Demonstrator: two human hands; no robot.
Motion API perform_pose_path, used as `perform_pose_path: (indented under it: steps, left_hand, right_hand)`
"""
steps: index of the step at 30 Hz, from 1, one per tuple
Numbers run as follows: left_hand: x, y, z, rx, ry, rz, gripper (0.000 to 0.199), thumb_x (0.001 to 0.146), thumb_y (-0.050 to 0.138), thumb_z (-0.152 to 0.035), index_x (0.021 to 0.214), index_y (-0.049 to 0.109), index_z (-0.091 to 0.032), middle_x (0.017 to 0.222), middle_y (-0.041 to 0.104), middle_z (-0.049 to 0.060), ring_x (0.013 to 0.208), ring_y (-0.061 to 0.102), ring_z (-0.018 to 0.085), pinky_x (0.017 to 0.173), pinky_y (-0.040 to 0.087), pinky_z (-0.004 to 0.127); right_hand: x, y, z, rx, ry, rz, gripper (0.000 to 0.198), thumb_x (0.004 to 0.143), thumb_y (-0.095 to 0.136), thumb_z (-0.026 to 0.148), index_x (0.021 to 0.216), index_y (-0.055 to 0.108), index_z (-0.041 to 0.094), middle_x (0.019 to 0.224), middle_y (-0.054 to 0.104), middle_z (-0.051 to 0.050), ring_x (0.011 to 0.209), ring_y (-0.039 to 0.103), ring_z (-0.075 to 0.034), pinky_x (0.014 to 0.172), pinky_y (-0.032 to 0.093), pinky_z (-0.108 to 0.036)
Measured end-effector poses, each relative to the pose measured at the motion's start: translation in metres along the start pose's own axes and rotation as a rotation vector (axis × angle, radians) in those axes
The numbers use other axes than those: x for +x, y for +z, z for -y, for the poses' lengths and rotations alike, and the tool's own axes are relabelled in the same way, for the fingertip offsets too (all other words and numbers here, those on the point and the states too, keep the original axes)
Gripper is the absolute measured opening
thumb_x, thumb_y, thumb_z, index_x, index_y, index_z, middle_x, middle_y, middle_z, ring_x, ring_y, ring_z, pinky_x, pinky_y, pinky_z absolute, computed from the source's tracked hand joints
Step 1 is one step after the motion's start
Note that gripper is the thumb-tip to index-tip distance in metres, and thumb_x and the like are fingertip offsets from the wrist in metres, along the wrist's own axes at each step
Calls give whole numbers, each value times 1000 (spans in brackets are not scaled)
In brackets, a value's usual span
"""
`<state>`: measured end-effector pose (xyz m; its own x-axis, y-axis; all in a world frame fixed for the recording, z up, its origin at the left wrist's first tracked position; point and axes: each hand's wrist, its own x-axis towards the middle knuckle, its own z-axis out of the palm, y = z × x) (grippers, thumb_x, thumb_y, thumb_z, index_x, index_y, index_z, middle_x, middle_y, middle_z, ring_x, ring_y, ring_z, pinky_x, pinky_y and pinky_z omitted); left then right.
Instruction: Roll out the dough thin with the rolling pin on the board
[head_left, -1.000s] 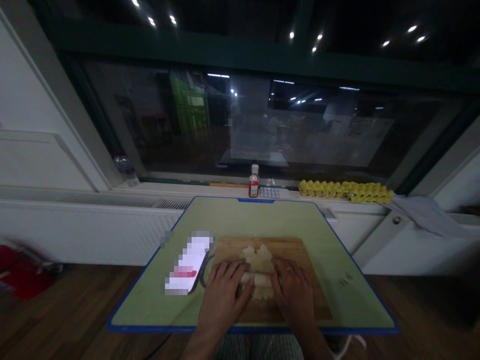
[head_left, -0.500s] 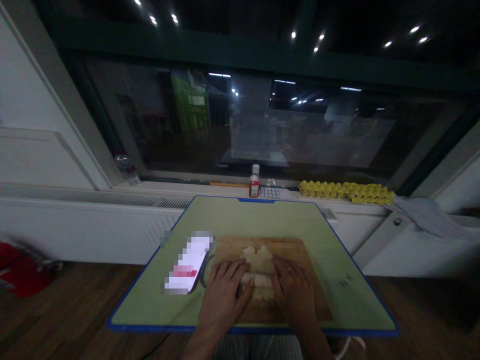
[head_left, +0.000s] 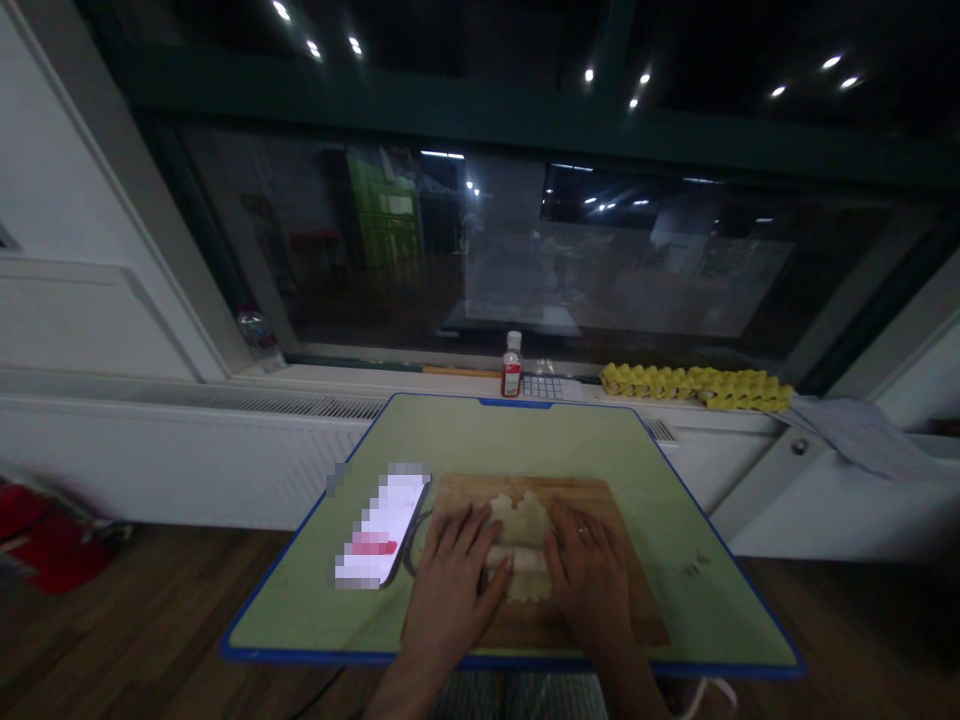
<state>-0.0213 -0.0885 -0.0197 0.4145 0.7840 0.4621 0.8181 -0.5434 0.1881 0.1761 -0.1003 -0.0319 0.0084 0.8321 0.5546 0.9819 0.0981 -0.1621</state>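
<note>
A pale rolling pin lies crosswise on a thin, ragged-edged sheet of dough. The dough rests on a wooden cutting board and shows both beyond and in front of the pin. Over the pin's left end is my left hand, fingers forward and thumb along the pin. My right hand, with a ring on one finger, covers the right end. Both hands hold the pin down against the dough; their palms and the pin's ends are hidden.
The board sits on a green folding table with a blue rim. Left of it lie a lit phone, partly blurred out, and a grey curved object. On the windowsill stand a small bottle and a yellow egg tray.
The view has shifted slightly. Both hands stay on the rolling pin, nearly in the same place on the dough; the fingers have moved a little.
</note>
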Motion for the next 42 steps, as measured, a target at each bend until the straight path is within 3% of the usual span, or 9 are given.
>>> perform_pose_path:
  steps: [8,13,18,25,32,37,42]
  left_hand:
    - [20,-4,15,-45,63,145,56,95,52,-51,145,46,-28,153,44,6,141,37,30,114,28,57]
    - [45,-8,27,-97,73,248,61,95,48,-58,148,43,-28,154,43,6,142,37,27,114,32,48]
    - [71,1,33,-52,-54,323,58,97,39,-61,143,50,-27,152,45,6,143,35,28,115,28,50]
    - [96,12,43,9,-155,322,59,98,38,-58,144,48,-23,155,39,8,146,29,29,117,24,51]
    - [115,21,57,4,-197,291,51,97,42,-54,137,54,-25,151,46,10,143,34,32,115,29,51]
    - [116,24,61,-6,-168,294,46,98,42,-51,134,56,-25,148,50,11,140,39,31,112,32,51]
    - [90,15,41,10,-145,290,55,99,40,-53,142,49,-20,151,46,12,143,35,31,115,30,49]
  right_hand:
    - [27,0,-12,22,-142,199,40,99,41,30,133,58,20,131,64,-7,123,55,-24,105,42,-39]
    - [50,-8,-20,32,-296,319,39,99,41,28,134,57,19,133,62,-6,127,52,-21,109,38,-37]
    - [75,-5,-23,55,-246,305,36,101,38,32,129,60,23,127,66,-3,121,56,-19,103,42,-35]
    - [104,28,-33,95,-196,336,44,103,29,33,134,57,19,133,62,-6,123,54,-17,107,39,-33]
    - [126,56,-42,24,-217,416,40,102,35,29,134,57,19,137,59,-7,125,53,-18,109,35,-32]
    - [126,51,-41,-20,-243,447,36,97,46,21,130,60,25,140,57,-4,127,52,-18,111,34,-33]
    - [100,23,-31,-33,-225,410,41,102,34,30,136,56,21,138,58,-4,132,47,-21,114,31,-38]
